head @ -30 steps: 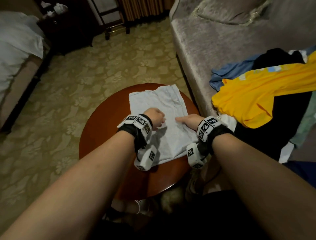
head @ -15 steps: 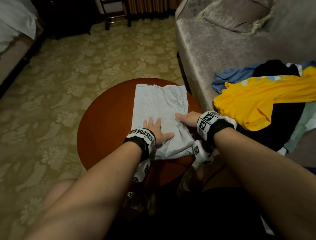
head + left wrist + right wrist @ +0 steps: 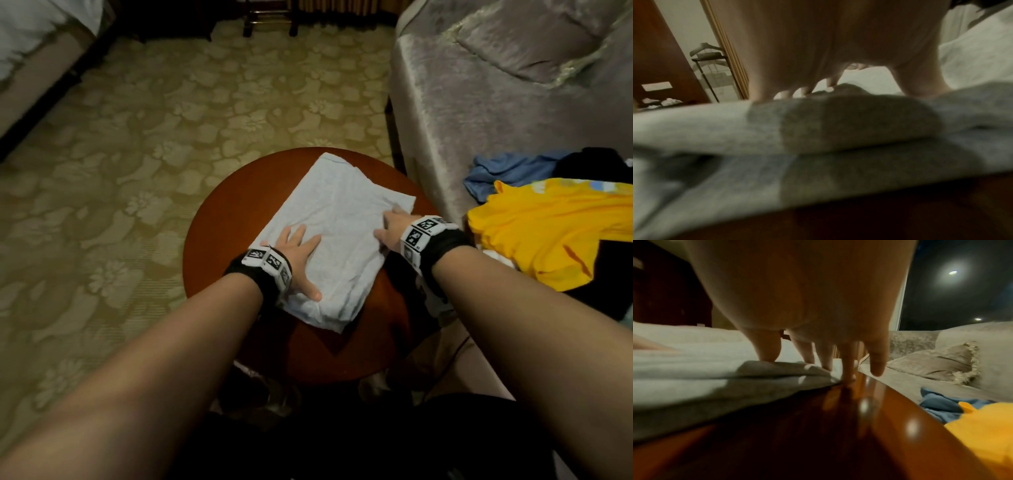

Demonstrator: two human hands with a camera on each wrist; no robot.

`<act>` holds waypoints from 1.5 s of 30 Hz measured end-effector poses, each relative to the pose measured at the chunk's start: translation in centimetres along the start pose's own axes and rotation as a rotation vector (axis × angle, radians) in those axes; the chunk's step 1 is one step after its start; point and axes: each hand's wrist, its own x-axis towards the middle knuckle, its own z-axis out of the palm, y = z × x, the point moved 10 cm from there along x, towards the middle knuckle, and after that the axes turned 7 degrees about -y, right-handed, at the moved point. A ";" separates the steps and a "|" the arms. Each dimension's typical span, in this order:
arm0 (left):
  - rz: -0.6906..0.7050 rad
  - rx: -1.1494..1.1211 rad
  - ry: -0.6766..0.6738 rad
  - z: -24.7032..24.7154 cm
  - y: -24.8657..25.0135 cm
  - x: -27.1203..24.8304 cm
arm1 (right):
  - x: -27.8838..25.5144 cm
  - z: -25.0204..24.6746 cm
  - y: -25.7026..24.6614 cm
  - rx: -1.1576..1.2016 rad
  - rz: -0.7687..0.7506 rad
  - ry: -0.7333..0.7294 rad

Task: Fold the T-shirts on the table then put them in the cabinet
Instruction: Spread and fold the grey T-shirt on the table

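- Left hand [image 3: 297, 255]: your fingers are spread wide and flat on the near-left part of the shirt [image 3: 337, 219]. Lift unevenly and the fold under them may spring open.
- Shirt: it lies folded across the middle of the table [image 3: 219, 246], its near corner close to the rim. A sideways drag could slide it off the glossy top.
- Right hand [image 3: 394, 224]: your straight fingers press the shirt's right edge, some touching bare wood, so they may skid.
- Pile [image 3: 548, 233], right: more shirts remain unfolded on the sofa.
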 end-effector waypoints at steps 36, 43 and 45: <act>-0.208 -0.830 0.509 -3.0 -12.9 -4.8 | -2.0 1.9 -4.6 -0.074 -0.072 0.043; -0.143 -1.034 0.498 -5.6 -12.7 -6.6 | -1.4 4.6 -5.9 -0.112 -0.062 -0.108; -0.090 -1.047 0.488 -6.9 -11.1 -6.8 | -1.5 4.8 -6.1 -0.096 -0.065 -0.113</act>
